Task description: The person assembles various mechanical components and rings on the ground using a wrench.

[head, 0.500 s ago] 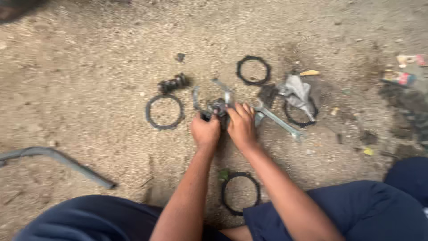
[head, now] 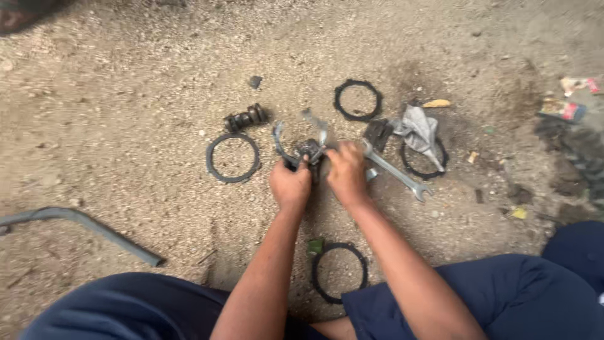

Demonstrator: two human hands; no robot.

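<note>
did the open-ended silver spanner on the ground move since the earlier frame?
No. The silver open-ended spanner lies as before, slanting from the right hand toward the black ring under the grey rag.

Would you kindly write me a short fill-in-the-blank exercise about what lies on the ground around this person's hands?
1. The left hand and right hand both grip a small dark metal part over the ____ ground.
2. The number of dark flat rings lying on the ground is ____.
3. The grey rag lies partly over one ____.
4. The open-ended spanner lies just to the ____ of the right hand.

Missing words: sandy; four; ring; right
</note>
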